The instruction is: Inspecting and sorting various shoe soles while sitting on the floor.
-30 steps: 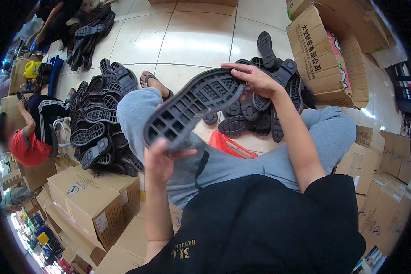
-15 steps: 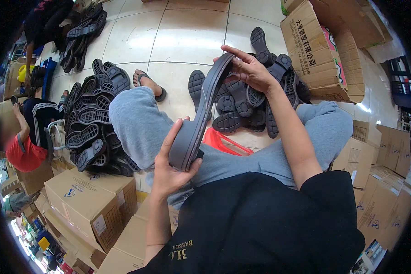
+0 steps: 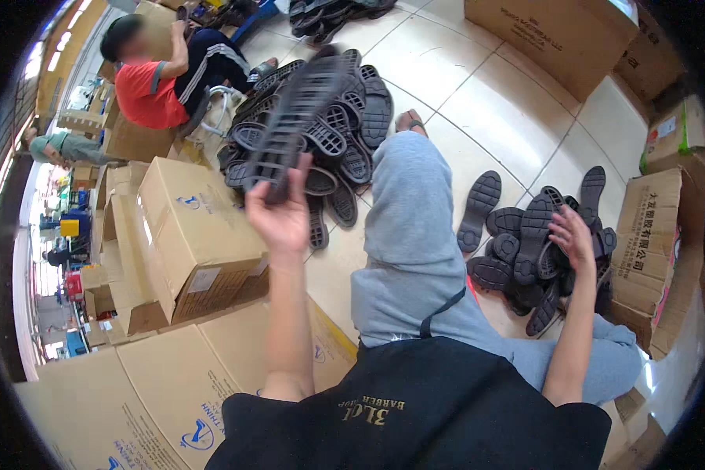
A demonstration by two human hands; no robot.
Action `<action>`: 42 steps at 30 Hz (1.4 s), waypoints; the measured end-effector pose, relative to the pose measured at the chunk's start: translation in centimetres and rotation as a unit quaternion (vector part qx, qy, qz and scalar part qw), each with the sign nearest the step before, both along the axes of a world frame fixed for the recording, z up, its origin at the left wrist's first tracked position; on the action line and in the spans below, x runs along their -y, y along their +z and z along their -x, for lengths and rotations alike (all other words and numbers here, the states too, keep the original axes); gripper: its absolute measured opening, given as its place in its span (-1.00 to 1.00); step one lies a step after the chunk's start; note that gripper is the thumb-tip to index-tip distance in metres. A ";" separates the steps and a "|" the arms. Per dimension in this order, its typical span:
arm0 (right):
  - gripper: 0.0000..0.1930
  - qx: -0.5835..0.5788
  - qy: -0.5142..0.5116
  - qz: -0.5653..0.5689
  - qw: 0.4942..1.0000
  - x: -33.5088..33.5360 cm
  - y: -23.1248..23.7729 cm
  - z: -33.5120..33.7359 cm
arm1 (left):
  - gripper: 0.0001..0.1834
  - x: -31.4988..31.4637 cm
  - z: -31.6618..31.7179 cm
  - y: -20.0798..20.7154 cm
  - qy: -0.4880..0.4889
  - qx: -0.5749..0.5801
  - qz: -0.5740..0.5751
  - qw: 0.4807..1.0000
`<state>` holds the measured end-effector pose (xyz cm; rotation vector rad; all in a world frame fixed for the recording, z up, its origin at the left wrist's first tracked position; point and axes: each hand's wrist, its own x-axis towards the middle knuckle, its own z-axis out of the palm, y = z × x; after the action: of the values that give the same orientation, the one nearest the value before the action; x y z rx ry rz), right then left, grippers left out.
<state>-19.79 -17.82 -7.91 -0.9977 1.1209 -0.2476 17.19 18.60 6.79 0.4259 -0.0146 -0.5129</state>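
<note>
My left hand grips the heel end of a dark shoe sole, thumb and fingers closed on it. The sole is raised with its grid of hollows showing, smeared by motion, in front of the left pile of soles. Over at the right, my right hand has its fingers apart and holds nothing. It is over the right-hand pile of black soles; whether the fingertips touch one I cannot tell.
Cardboard boxes stand at my left, with flat cardboard nearer. An open carton borders the right pile. A person in a red shirt sits at the far left. My grey-trousered leg lies between the piles.
My left hand has carried the sole up and left toward the left pile. My right hand has let go of it and moved to the right pile. The view has turned left.
</note>
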 end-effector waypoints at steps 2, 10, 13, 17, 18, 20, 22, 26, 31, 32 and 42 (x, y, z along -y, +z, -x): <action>-0.41 -0.035 -0.033 -0.033 0.998 0.9 -4.2 2.3 | -0.37 -1.6 -6.1 -2.7 0.044 -0.021 0.058 0.997; -0.45 -0.503 0.207 0.428 0.722 -5.0 -9.4 1.8 | -0.31 -0.7 -4.3 -7.0 -0.022 -0.110 -0.325 0.939; -0.38 -0.521 0.061 0.449 0.723 -3.4 -9.7 3.8 | -0.36 2.8 2.1 -8.1 -0.073 -0.017 -0.418 0.905; -0.43 -0.556 0.069 0.401 0.725 -3.5 -7.3 3.4 | -0.53 6.2 9.3 -4.8 -0.011 0.236 -0.600 0.764; -0.43 -0.549 0.068 0.404 0.729 -3.6 -7.4 3.4 | -0.53 6.4 9.7 -4.7 -0.003 0.239 -0.601 0.763; -0.50 -0.603 0.117 0.442 0.653 -3.1 -7.5 4.2 | -0.55 6.8 10.2 -4.4 0.018 0.348 -0.548 0.761; -0.61 -0.590 0.105 0.396 0.696 -1.0 -9.7 6.7 | -0.50 7.9 11.2 -3.6 0.008 0.423 -0.584 0.693; -0.79 -0.324 -0.103 0.433 0.835 2.0 -11.2 9.4 | -0.49 8.5 12.0 -3.0 0.017 0.472 -0.598 0.648; -0.91 -0.258 -0.158 0.469 0.830 2.2 -5.7 3.5 | -0.47 8.2 12.5 -1.7 0.040 0.462 -0.616 0.637; -0.91 -0.260 -0.157 0.516 0.801 2.1 -4.0 3.1 | -0.49 8.4 12.7 -1.6 0.058 0.502 -0.597 0.623; -0.83 0.288 -0.015 0.402 0.869 1.6 15.6 2.6 | -0.37 14.8 18.4 -1.0 -0.198 0.639 -0.412 0.619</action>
<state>-22.37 -19.43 7.73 -1.4986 0.4513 -1.0306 -1.17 3.77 5.82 1.6802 -1.3528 -0.5264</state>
